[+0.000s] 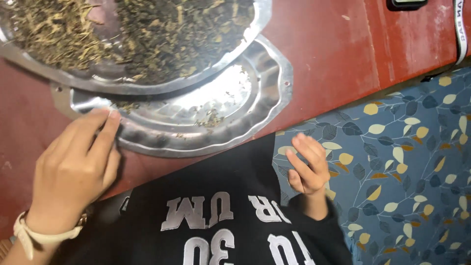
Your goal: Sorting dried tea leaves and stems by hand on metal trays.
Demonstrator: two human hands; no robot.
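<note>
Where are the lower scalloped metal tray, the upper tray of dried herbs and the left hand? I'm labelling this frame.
lower scalloped metal tray (pixel 267 100), head view, right rim.
upper tray of dried herbs (pixel 245 37), head view, right rim.
left hand (pixel 73 169), head view, back of hand.

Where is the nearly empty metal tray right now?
The nearly empty metal tray lies on the red table, partly under the herb-filled tray, with the left hand touching its near-left rim.
</note>
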